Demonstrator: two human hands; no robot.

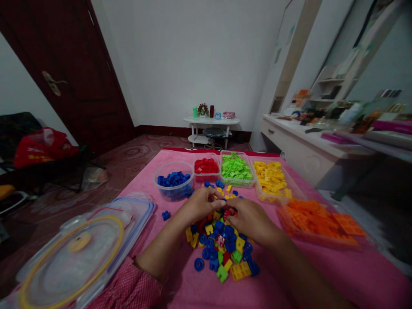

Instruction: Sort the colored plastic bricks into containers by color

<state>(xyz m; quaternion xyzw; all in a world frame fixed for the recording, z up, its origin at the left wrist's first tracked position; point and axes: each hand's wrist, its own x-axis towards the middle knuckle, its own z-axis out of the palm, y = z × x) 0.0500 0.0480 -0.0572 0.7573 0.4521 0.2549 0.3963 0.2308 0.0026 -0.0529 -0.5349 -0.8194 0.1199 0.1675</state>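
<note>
A mixed pile of toy building bricks [228, 234] in blue, yellow, green and red lies on the pink cloth in front of me. Over its far left side reaches my left hand [202, 204], its thumb and fingers bent and apart, with nothing visible held. My right hand [251, 218] comes in from the right, fingers curled around a small red brick [228, 212] at the top of the pile. Fingertips of both hands nearly meet and partly hide the bricks under them. A loose blue brick [165, 215] lies left of my left hand.
Behind the pile stand a round tub of blue bricks [174, 180] and boxes of red bricks [206, 166], green bricks [236, 167] and yellow bricks [273, 178]. Orange bricks [317, 219] fill a box at right. Clear lids [86, 244] lie at left.
</note>
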